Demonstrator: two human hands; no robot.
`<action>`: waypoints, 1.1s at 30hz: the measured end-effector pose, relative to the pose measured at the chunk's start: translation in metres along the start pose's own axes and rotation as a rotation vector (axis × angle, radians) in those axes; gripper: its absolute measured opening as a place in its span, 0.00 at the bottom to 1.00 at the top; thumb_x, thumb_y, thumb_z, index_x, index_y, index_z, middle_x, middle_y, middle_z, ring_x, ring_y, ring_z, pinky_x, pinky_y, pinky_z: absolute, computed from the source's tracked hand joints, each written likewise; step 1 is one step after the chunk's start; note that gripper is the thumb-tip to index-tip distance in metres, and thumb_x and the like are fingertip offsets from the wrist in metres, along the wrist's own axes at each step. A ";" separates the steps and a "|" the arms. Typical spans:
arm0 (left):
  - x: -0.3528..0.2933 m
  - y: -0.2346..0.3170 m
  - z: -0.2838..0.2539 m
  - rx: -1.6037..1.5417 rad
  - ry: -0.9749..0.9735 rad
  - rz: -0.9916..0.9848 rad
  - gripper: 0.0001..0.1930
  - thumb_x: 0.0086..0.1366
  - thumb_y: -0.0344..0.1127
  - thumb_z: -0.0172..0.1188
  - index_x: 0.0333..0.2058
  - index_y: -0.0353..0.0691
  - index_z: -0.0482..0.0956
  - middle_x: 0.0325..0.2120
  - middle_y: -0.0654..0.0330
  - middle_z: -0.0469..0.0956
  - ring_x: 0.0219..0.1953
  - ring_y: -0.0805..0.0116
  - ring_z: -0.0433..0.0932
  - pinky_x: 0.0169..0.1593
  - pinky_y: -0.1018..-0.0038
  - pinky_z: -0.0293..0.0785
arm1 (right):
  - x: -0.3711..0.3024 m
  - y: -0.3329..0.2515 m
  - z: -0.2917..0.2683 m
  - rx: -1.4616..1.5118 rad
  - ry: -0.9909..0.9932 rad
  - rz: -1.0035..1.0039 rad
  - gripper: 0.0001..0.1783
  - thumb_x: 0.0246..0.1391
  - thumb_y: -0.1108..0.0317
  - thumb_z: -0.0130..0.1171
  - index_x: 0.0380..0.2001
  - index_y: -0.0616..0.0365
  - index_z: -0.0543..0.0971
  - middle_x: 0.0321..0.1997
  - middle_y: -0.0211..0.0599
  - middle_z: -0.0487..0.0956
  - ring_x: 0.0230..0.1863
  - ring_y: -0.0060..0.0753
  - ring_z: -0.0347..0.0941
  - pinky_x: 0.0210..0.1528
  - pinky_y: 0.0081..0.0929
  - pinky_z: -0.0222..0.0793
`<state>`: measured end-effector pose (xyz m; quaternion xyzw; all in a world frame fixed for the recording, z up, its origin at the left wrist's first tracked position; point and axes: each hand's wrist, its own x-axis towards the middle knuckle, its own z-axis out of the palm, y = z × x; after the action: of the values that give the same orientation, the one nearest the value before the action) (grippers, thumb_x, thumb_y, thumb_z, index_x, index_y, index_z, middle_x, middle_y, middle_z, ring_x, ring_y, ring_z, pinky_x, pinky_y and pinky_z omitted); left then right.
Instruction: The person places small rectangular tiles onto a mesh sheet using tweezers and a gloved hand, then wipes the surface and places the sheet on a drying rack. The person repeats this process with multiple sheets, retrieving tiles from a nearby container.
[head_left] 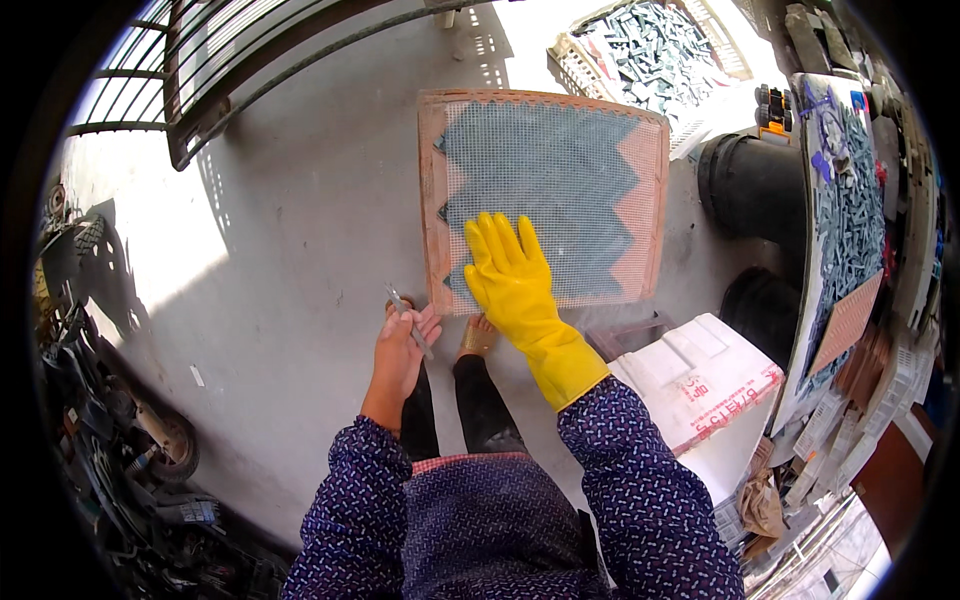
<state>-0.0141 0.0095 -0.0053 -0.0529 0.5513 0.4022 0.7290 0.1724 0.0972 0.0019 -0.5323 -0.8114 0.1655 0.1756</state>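
My right hand (515,285), in a yellow rubber glove, lies with its fingers stretched out over the near part of a white mesh sheet (560,150). Under the mesh show grey-green mosaic pieces (540,190) in a zigzag-edged pattern, set in a shallow pinkish tray (428,200). Just left of the tray's near corner is my bare left hand (405,345), palm partly turned up. It is closed round slim metal tweezers (411,322), whose narrow tips point up and away from me.
A crate (660,55) of loose grey-green pieces stands at the far right. More pieces cover a table (850,200) on the right, beside a black bucket (750,185). A white foam box (690,380) sits near my right forearm. Metal railings (175,80) rise far left.
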 end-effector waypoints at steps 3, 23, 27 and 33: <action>0.000 0.002 0.007 0.008 -0.011 -0.009 0.08 0.66 0.36 0.41 0.32 0.39 0.67 0.44 0.51 0.70 0.49 0.58 0.69 0.53 0.64 0.66 | 0.039 0.001 0.013 0.011 -0.014 -0.156 0.24 0.47 0.65 0.53 0.50 0.60 0.69 0.56 0.40 0.67 0.59 0.39 0.61 0.63 0.38 0.49; 0.057 0.057 0.054 0.649 0.206 0.164 0.11 0.60 0.31 0.51 0.41 0.34 0.71 0.26 0.67 0.71 0.21 0.83 0.62 0.24 0.86 0.59 | 0.064 0.099 -0.041 -0.315 0.049 0.263 0.31 0.53 0.53 0.46 0.58 0.54 0.60 0.61 0.41 0.62 0.63 0.41 0.53 0.67 0.36 0.37; 0.058 0.058 0.053 0.629 0.165 0.138 0.13 0.62 0.31 0.50 0.44 0.33 0.70 0.31 0.65 0.72 0.29 0.81 0.68 0.33 0.86 0.67 | -0.017 0.067 -0.028 -0.366 0.116 0.678 0.32 0.50 0.56 0.49 0.57 0.61 0.60 0.61 0.48 0.60 0.62 0.48 0.53 0.66 0.42 0.37; 0.053 0.057 0.055 0.529 0.203 0.081 0.13 0.64 0.30 0.47 0.46 0.31 0.68 0.38 0.61 0.71 0.38 0.76 0.71 0.44 0.82 0.69 | 0.021 -0.015 0.017 -0.096 -0.031 0.401 0.31 0.51 0.55 0.49 0.56 0.61 0.63 0.60 0.44 0.62 0.62 0.43 0.55 0.66 0.42 0.41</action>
<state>-0.0055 0.1049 -0.0083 0.1212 0.7091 0.2658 0.6417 0.1450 0.1091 -0.0037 -0.6883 -0.6988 0.1665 0.1009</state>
